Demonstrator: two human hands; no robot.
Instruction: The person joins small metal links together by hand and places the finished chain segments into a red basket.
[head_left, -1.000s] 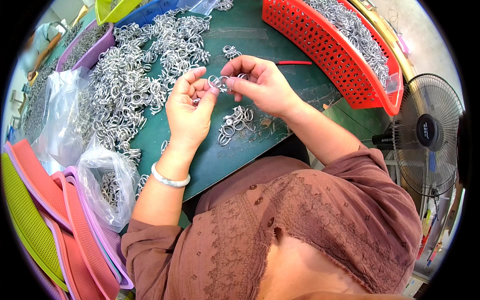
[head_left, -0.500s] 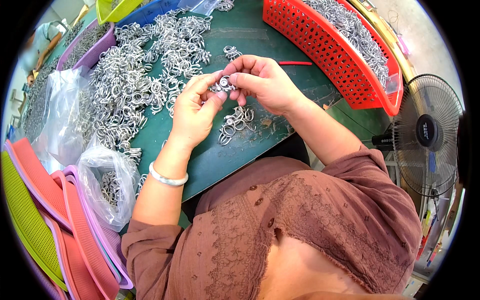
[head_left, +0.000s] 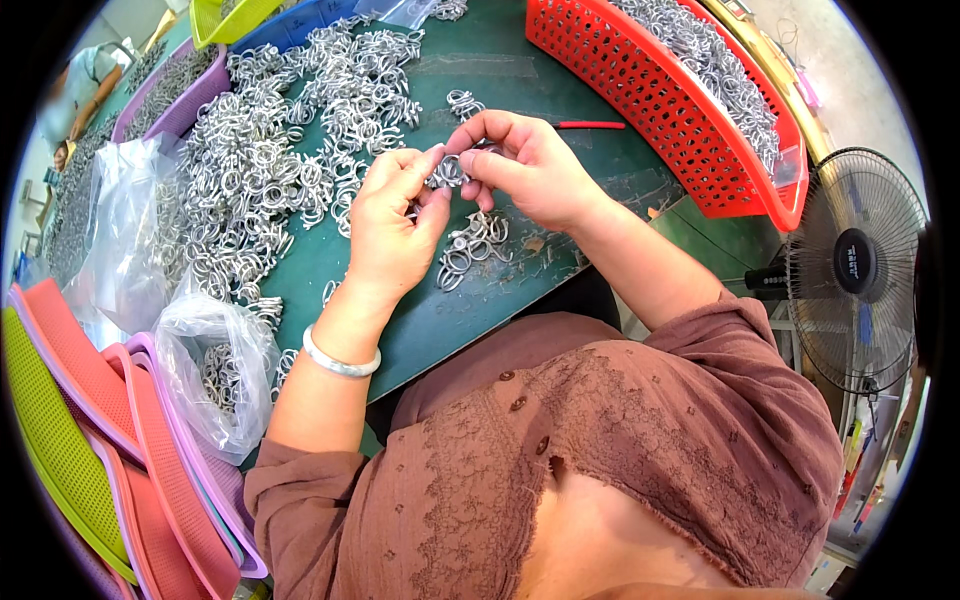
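Observation:
Small silver-grey metal rings (head_left: 447, 172) are pinched between my two hands over the green table. My left hand (head_left: 395, 205) grips them between thumb and fingers. From the other side, my right hand (head_left: 520, 170) holds them at the fingertips, its thumb and fingers closed. How many rings each hand has is hidden by the fingers. Just below my hands lies a little heap of rings (head_left: 474, 248), and a smaller cluster of rings (head_left: 463, 103) rests beyond them. To the left spreads a large pile of the same rings (head_left: 240, 180).
A red perforated basket (head_left: 640, 110) full of rings stands at the right, near a fan (head_left: 852, 260). A thin red tool (head_left: 590, 126) lies beside it. Left are a plastic bag of rings (head_left: 215, 330), stacked coloured baskets (head_left: 170, 470) and a purple basket (head_left: 205, 80). Another person (head_left: 85, 95) sits far left.
My left hand has turned slightly and shifted a little to the right. The rings between my fingertips sit at a different angle. My right hand has barely moved.

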